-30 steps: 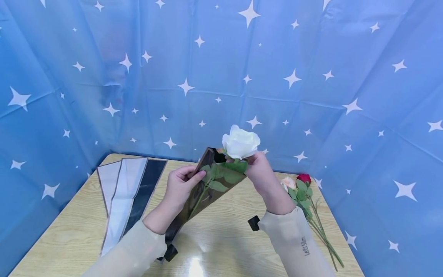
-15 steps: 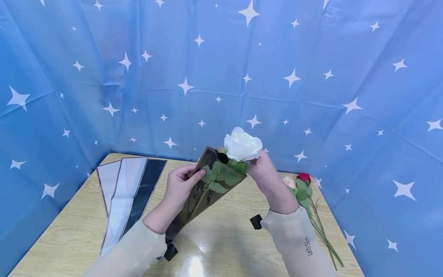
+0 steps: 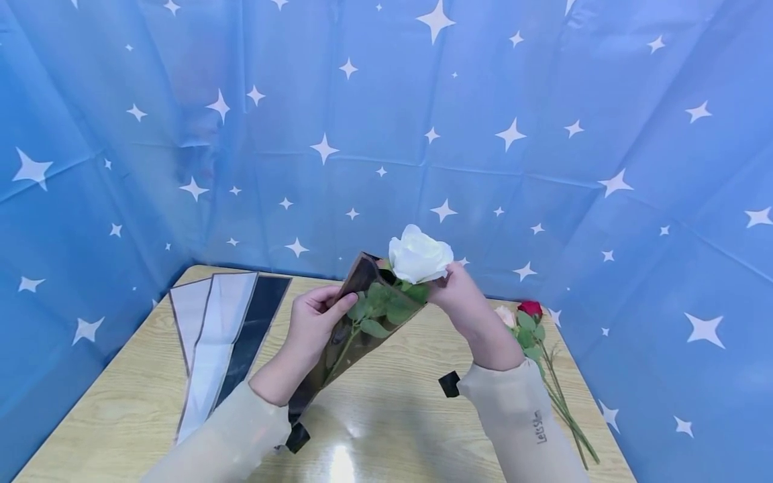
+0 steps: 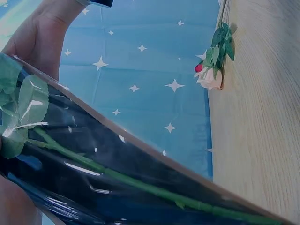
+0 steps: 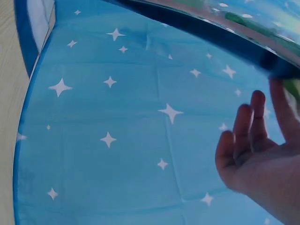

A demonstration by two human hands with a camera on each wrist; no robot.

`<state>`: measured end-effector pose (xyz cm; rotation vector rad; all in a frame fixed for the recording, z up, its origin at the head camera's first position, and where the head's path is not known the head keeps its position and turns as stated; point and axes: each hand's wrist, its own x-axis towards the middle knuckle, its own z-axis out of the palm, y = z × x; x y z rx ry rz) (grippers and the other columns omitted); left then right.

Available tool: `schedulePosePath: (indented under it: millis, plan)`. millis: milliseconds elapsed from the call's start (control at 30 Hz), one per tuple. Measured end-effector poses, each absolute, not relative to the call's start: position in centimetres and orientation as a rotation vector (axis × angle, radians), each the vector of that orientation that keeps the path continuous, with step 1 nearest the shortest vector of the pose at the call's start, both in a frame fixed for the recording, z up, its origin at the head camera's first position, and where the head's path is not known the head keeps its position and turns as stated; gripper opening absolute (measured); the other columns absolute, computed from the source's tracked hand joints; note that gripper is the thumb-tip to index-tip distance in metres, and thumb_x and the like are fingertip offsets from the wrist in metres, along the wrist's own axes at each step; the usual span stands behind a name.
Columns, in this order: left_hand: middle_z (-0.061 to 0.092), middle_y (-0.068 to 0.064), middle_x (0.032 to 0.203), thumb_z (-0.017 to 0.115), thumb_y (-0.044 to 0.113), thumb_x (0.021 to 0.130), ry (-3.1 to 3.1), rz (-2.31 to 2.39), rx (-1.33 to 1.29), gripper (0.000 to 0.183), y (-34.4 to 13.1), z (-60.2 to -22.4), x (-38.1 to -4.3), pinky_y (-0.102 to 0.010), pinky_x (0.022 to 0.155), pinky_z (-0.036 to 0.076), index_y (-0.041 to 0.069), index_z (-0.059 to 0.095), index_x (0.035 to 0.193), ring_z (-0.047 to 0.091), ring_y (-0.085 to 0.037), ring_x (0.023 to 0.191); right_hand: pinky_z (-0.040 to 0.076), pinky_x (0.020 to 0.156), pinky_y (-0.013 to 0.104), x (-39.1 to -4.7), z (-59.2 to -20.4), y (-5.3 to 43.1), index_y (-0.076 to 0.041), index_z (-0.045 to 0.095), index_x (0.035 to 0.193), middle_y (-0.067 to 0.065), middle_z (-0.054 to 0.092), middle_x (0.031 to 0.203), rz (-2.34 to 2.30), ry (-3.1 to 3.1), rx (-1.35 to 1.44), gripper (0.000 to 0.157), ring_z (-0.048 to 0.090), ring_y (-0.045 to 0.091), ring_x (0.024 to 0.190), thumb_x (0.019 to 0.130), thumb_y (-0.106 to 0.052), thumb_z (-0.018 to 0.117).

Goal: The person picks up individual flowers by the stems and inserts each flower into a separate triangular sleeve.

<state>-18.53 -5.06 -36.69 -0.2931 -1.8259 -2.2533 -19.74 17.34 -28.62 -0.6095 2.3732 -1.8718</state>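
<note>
A white rose [image 3: 419,256] stands tilted in a dark flower sleeve [image 3: 356,349] with a see-through front. Its bloom is above the sleeve's mouth, while the green stem [image 4: 108,173] and leaves [image 4: 33,101] show through the film. My left hand [image 3: 311,322] grips the sleeve's left edge, thumb in front. On the other side, my right hand [image 3: 459,298] holds the rose just under its bloom, beside the sleeve's right edge; the exact pinch is hidden. In the right wrist view, the right hand's [image 5: 262,150] index finger reaches the sleeve and the other fingers are loosely bent.
Several flat sleeves [image 3: 232,329], white and black, lie fanned on the left of the wooden table [image 3: 386,416]. At the right lie a red rose [image 3: 530,309] and a pale pink rose [image 3: 506,316] with long stems. A blue star-patterned curtain [image 3: 386,134] hangs behind the table.
The white rose has shifted slightly down, its leaves a little deeper in the sleeve. My right hand has moved slightly right. The left hand keeps its grip on the sleeve.
</note>
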Motion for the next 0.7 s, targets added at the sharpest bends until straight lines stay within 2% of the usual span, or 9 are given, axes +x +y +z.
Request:
schedulePosePath:
  millis: [100,200,333,467,600,700]
  plan:
    - [0.064,0.006,0.067,0.070,0.008,0.085,-1.808,-2.254,-0.257,0.018,-5.1,-36.6,-18.6,-0.022,0.060,0.047,-0.005,0.070,0.097,0.053,-0.008,0.062,0.036,0.085,0.030,-19.7,-28.5,17.9,-0.007,0.041,0.132,0.002,0.044,0.126,-1.971,2.222,-0.683,0.052,0.041,0.017,0.109,0.083,0.011,0.038]
    - [0.061,0.005,0.065,0.070,0.006,0.084,-1.781,-2.264,-0.238,0.009,-5.2,-36.6,-18.6,-0.021,0.059,0.046,0.002,0.071,0.092,0.050,-0.009,0.061,0.036,0.093,0.030,-19.6,-28.2,18.2,-0.010,0.037,0.139,0.003,0.044,0.131,-2.084,2.176,-0.700,0.057,0.042,0.017,0.116,0.086,0.010,0.036]
    - [0.062,0.004,0.065,0.070,0.006,0.085,-1.764,-2.271,-0.248,0.007,-5.2,-36.6,-18.5,-0.021,0.058,0.046,0.006,0.071,0.092,0.050,-0.009,0.060,0.030,0.103,0.035,-19.1,-27.7,17.8,-0.011,0.039,0.141,0.004,0.044,0.139,-2.264,2.190,-0.785,0.059,0.040,0.018,0.127,0.087,0.009,0.031]
    - [0.062,0.004,0.066,0.069,0.005,0.085,-1.759,-2.271,-0.255,0.009,-5.2,-36.7,-18.6,-0.021,0.058,0.046,0.003,0.071,0.094,0.051,-0.009,0.060,0.023,0.110,0.039,-18.5,-27.6,17.3,-0.004,0.044,0.138,0.006,0.041,0.146,-2.272,2.377,-1.127,0.051,0.033,0.024,0.136,0.089,0.001,0.032]
    - [0.062,0.005,0.067,0.069,0.006,0.085,-1.770,-2.264,-0.244,0.013,-5.2,-36.8,-18.7,-0.021,0.059,0.046,-0.001,0.070,0.096,0.051,-0.008,0.062,0.026,0.110,0.041,-18.0,-27.5,16.8,0.002,0.051,0.132,0.013,0.046,0.142,-2.082,2.650,-1.486,0.043,0.034,0.032,0.135,0.093,-0.009,0.035]
    - [0.064,0.006,0.069,0.069,0.007,0.085,-1.777,-2.256,-0.232,0.017,-5.2,-36.8,-18.7,-0.021,0.060,0.048,-0.004,0.069,0.098,0.053,-0.008,0.063,0.029,0.106,0.041,-17.7,-27.4,16.4,0.000,0.054,0.130,0.015,0.048,0.140,-1.954,2.771,-1.606,0.043,0.037,0.032,0.131,0.092,-0.010,0.037]
